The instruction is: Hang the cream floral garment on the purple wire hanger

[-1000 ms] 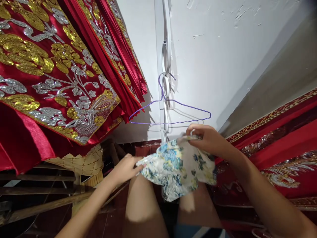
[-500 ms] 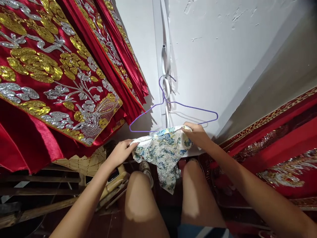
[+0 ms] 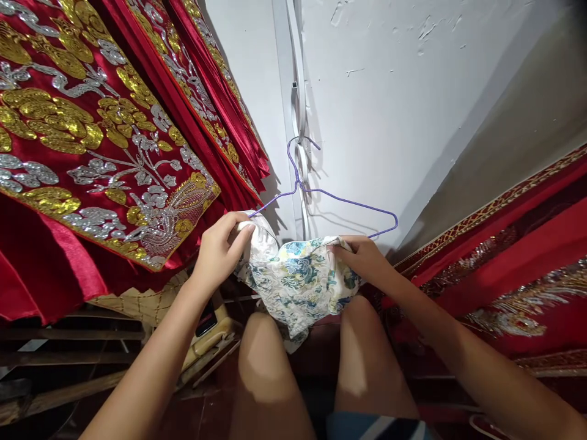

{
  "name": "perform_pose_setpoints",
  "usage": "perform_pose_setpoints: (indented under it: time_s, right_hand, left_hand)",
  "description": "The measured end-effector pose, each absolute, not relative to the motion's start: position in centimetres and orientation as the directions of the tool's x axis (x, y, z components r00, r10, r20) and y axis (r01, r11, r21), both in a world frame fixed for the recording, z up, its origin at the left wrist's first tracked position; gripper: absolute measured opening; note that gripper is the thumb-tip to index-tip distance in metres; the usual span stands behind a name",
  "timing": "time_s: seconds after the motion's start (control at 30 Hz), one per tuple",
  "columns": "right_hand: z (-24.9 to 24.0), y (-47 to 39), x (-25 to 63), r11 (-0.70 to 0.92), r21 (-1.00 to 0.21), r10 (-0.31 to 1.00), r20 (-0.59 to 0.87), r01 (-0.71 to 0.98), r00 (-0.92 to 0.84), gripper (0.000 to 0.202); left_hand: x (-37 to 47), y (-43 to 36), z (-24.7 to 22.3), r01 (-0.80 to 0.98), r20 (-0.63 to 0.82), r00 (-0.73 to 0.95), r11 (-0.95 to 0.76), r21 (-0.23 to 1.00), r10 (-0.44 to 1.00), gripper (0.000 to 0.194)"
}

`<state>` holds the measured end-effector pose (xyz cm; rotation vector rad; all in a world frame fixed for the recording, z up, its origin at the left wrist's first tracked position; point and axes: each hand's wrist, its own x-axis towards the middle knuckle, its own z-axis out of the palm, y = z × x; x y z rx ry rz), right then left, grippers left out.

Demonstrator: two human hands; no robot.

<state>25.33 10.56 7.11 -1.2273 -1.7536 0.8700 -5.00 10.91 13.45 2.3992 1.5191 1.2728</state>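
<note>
The floral garment point(image 3: 298, 278) looks like matt, wrinkled cloth to me, the purple hanger point(image 3: 353, 201) smooth; that red drape point(image 3: 110, 153) shines like satin, its sequins point(image 3: 50, 119) glittering.

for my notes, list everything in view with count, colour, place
Garment: 1, white, blue floral print, centre
Hanger: 1, purple, hooked on metalwork
Metalwork: 1 strip, white, before wall
Wall: 1+, white, behind
Sequinned cloths: 2+, red, gold, silver, upper left
Ornate cloth: 1+, red, glittering trim, right
Wooden slats: several, brown, lower left
Netted-pattern item: 1, tan, under sequinned cloths
Frame piece: 1, yellowish, lower left
Floor: 1, dark red, bottom
Left hand: 1, bare, holding garment
Right hand: 1, bare, holding garment
Arms: 2, bare, lower corners
Legs: 2, bare, bottom centre
Worn cloth: 1, blue and white, bottom
</note>
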Motion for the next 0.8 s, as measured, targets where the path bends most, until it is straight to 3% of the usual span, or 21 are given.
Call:
perform_pose_setpoints:
  time_s: [0.07,0.17,0.2,0.3,0.4,0.47,0.53,0.6,0.7,0.8]
  right_hand:
    - [7.1,10.0,25.2,0.293,-0.875,0.952,0.232,0.386,-0.197,0.045]
    - [7.3,9.2,25.9,0.334,-0.845,0.942,0.304,0.417,-0.14,0.022]
    - [7.3,9.1,26.4,0.336,-0.836,0.939,0.333,0.434,-0.085,0.026]
    - [7.5,9.4,28.5,0.267,-0.862,0.928,0.35,0.432,0.125,0.079]
    - [8.0,10.9,30.6,0.178,-0.896,0.935,0.283,0.406,0.215,0.1]
    - [8.6,12.1,31.7,0.151,-0.876,0.936,0.276,0.458,0.22,0.086]
    - [9.7,12.7,32.7,0.153,-0.835,0.938,0.291,0.528,0.187,0.053]
    - [10.9,12.4,33.8,0.125,-0.836,0.977,0.197,0.534,0.08,0.023]
    - [12.4,10.9,34.8,-0.02,-0.924,0.978,-0.097,0.381,-0.184,0.03]
    - [12.8,9.4,33.6,-0.148,-0.987,0.958,-0.159,0.064,-0.238,0.046]
  left_hand:
    - [-3.6,11.9,14.1,0.718,0.616,0.169,-0.525,0.458,0.769,0.026]
    - [-2.8,13.1,14.3,0.716,0.613,0.138,-0.506,0.481,0.778,0.029]
    - [-2.9,13.3,14.2,0.724,0.613,0.138,-0.501,0.473,0.778,0.029]
    - [-3.1,13.4,14.0,0.75,0.636,0.161,-0.513,0.418,0.754,0.028]
    - [-2.7,13.0,14.1,0.774,0.681,0.198,-0.539,0.333,0.705,0.026]
    - [-2.3,12.9,14.4,0.791,0.698,0.195,-0.532,0.303,0.689,0.026]
    - [-2.3,13.0,14.7,0.805,0.71,0.161,-0.507,0.307,0.685,0.024]
    - [-2.9,13.4,14.8,0.817,0.724,0.103,-0.474,0.33,0.682,0.02]
    - [-4.3,14.2,14.5,0.775,0.671,0.022,-0.437,0.457,0.741,0.022]
    - [-4.5,14.6,13.8,0.682,0.545,0.002,-0.399,0.613,0.839,0.029]
